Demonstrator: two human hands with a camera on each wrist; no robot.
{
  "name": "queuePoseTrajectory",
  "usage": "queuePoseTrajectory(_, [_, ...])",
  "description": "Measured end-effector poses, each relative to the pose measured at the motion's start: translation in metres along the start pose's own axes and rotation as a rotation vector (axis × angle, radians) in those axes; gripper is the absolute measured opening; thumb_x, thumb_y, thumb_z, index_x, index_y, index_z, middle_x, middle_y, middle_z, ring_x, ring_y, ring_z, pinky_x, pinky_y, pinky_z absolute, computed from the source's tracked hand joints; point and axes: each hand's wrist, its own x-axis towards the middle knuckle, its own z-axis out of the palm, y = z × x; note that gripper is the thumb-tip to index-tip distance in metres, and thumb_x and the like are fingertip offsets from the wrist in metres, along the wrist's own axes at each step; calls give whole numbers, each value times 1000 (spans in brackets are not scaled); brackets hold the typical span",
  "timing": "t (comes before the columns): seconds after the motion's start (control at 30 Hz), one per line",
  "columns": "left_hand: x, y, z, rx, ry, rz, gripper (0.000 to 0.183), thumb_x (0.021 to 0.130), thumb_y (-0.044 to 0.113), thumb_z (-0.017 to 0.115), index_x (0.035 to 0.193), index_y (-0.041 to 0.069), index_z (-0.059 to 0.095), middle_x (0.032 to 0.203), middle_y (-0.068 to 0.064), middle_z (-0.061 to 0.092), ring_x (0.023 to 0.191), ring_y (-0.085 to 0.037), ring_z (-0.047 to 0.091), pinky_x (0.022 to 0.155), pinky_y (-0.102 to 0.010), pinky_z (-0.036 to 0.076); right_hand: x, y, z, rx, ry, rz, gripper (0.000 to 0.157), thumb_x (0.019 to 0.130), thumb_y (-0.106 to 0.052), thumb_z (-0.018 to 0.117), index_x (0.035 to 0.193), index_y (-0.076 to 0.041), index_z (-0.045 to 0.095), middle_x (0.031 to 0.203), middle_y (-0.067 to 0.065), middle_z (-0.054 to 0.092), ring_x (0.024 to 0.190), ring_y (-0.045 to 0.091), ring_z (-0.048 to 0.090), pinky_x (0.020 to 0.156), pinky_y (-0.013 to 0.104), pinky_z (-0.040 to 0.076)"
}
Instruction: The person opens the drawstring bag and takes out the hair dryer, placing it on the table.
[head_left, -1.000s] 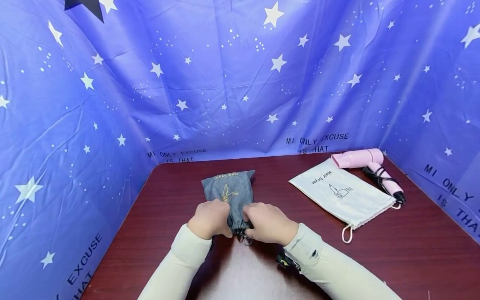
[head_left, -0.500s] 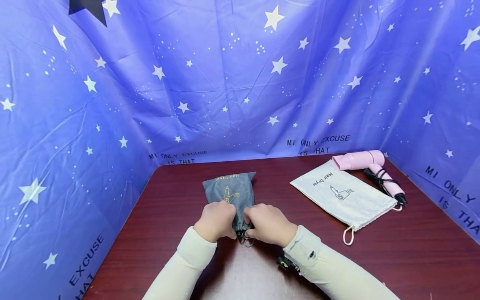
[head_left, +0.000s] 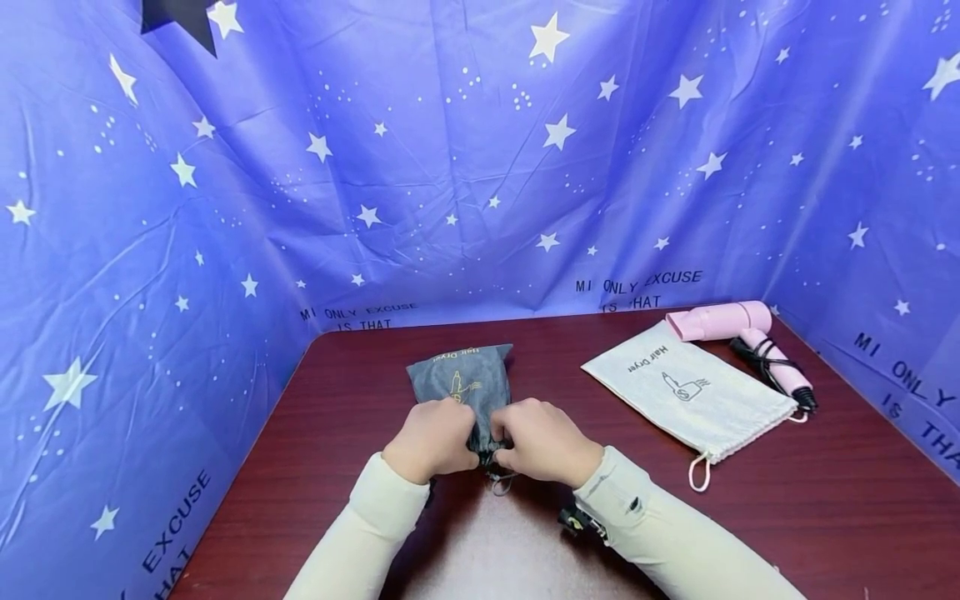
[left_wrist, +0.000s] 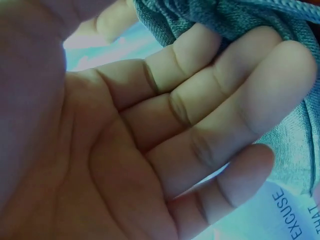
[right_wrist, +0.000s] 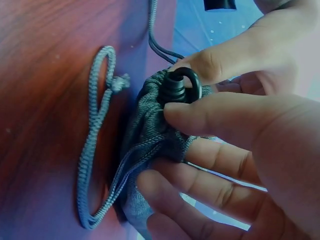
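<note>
A grey drawstring bag [head_left: 480, 367] with yellow "Hair Dryer" print lies on the table, its gathered mouth facing the person. At the left of that mouth, my left hand [head_left: 435, 437] holds the cloth; in the left wrist view its fingers [left_wrist: 200, 110] lie along the bag. My right hand [head_left: 546, 442] holds the other side, thumb beside a black ribbed piece [right_wrist: 172, 90] with a loop that pokes out of the mouth. The rest of the bag's contents is hidden. A loop of grey drawstring [right_wrist: 92, 140] hangs loose over the table.
To the right, a white drawstring bag [head_left: 675, 392] printed "Hair Dryer" lies flat. A pink hair dryer [head_left: 727, 321] with a black cord wrapped on its handle rests at its far edge. Star-patterned blue cloth [head_left: 450, 167] surrounds the dark red table [head_left: 337, 375].
My left hand has shifted right, nearer to my right hand at the bag's mouth. The right hand has moved only slightly. The white bag and pink hair dryer stay in place.
</note>
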Motion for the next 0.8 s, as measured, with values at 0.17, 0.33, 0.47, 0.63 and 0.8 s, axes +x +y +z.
queuePoseTrajectory(0.17, [-3,-4,-6,-6,38,5,42,77,36,83,57,21,50,60,5,50,51,-13,48,47,-36,45,1,-2,-6,20,51,-3,17,75,-24,83,78,-24,66,66,-12,58,60,5,52,54,27,43])
queuePoseTrajectory(0.33, [-5,-5,-13,-3,85,8,41,79,38,80,58,21,50,61,4,51,50,-14,49,46,-38,45,2,-3,-9,30,91,3,17,76,-24,82,80,-23,66,70,-9,62,62,5,51,55,27,43])
queuePoseTrajectory(0.47, [-5,-7,-17,-5,106,0,37,81,38,78,61,21,51,60,5,50,51,-15,52,46,-39,46,2,-2,-11,35,129,17,15,77,-25,81,83,-24,66,73,-12,62,63,4,52,57,26,44])
queuePoseTrajectory(0.63, [-8,-9,-23,-1,170,1,32,80,36,75,65,20,51,59,6,51,52,-16,55,45,-39,45,3,-4,-15,59,180,20,13,78,-24,79,84,-25,67,77,-13,59,67,4,52,60,25,45])
queuePoseTrajectory(0.8, [-11,-8,-28,0,260,1,28,78,33,72,68,18,51,60,4,52,53,-17,56,45,-39,45,4,-6,-19,77,228,32,12,79,-23,76,86,-25,66,77,-14,56,65,4,50,60,24,43])
